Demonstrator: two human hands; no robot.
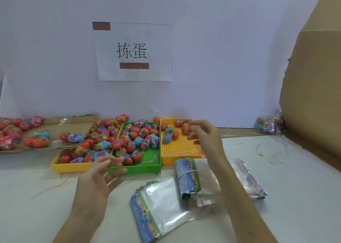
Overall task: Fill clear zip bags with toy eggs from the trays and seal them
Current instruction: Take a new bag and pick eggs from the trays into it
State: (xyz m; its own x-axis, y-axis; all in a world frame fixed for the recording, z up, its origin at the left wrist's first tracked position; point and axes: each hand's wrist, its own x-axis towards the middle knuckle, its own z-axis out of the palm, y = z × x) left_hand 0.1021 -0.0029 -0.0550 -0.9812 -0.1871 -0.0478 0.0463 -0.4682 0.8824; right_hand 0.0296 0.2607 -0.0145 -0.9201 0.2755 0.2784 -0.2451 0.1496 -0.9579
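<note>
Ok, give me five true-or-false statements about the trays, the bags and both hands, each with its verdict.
1. The green tray sits between the left yellow tray and the right yellow tray. True.
2. The right yellow tray is the fullest. False: it holds the fewest toy eggs, and much of its floor is bare.
3. The left hand holds a zip bag. False: it hovers open and empty at the trays' front edge.
4. The right hand is over the right yellow tray. True.
5. A rubber band binds one bundle of bags. True.

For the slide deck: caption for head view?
Left hand and right hand reach toward egg trays; empty zip bags stacked nearby.
</note>
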